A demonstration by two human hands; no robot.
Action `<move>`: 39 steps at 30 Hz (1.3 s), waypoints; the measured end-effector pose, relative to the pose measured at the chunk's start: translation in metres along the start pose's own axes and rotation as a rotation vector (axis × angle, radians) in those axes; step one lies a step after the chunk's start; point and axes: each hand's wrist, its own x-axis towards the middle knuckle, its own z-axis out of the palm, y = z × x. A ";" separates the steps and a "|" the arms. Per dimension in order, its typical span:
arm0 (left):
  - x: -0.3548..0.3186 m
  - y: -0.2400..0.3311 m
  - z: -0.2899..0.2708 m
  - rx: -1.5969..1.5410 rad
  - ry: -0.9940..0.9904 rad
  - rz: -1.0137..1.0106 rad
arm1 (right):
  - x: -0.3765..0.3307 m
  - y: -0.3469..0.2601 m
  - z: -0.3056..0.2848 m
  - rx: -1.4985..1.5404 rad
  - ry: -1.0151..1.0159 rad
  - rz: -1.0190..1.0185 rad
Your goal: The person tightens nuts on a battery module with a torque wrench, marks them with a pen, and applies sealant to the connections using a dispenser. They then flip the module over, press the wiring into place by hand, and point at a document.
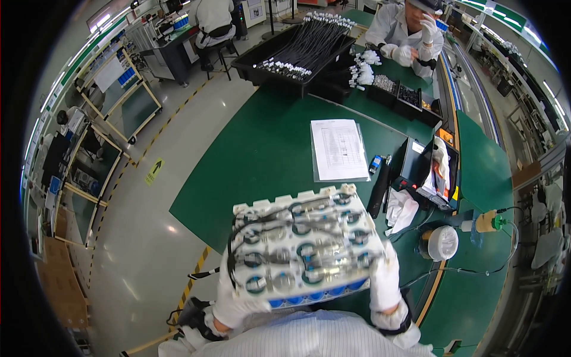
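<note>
Head view: white fixture board with black cables and round blue-ringed sockets, held flat above near edge of green desk. Left hand, gloved, clamped on board's near-left corner; right hand, gloved, gripping its right edge. Paper sheet farther back, mid-desk.

Both hands are gloved in white and raised before the chest. The left hand clamps the lower-left corner of the white tray. The right hand grips its right edge, fingers extended upward along it.
</note>
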 end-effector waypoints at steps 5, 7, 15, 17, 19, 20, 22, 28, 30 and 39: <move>0.041 -0.002 -0.084 0.086 0.055 -0.276 | 0.053 -0.005 0.037 -0.044 -0.070 -0.297; 0.052 -0.010 -0.096 0.140 0.124 -0.270 | 0.046 -0.017 0.046 -0.252 -0.103 -0.211; 0.069 -0.018 -0.118 0.551 0.188 -0.438 | 0.095 -0.020 0.068 -0.774 -0.070 -0.170; 0.073 -0.026 -0.125 0.597 0.197 -0.437 | 0.110 -0.020 0.078 -0.740 -0.121 -0.141; 0.074 -0.033 -0.129 0.552 0.218 -0.481 | 0.118 -0.019 0.081 -0.695 -0.158 -0.143; 0.071 -0.039 -0.136 0.489 0.235 -0.498 | 0.116 -0.026 0.080 -0.718 -0.200 -0.106; 0.062 -0.037 -0.126 0.505 0.252 -0.449 | 0.111 -0.016 0.067 -0.578 -0.168 -0.170; 0.032 -0.034 -0.075 0.300 0.020 -0.433 | 0.078 0.045 0.046 0.036 -0.226 -0.048; 0.040 -0.035 -0.055 0.267 0.191 -0.502 | 0.077 0.054 0.051 0.079 -0.279 0.059; 0.031 -0.056 -0.059 0.246 0.210 -0.440 | 0.078 0.094 0.064 -0.042 -0.161 -0.240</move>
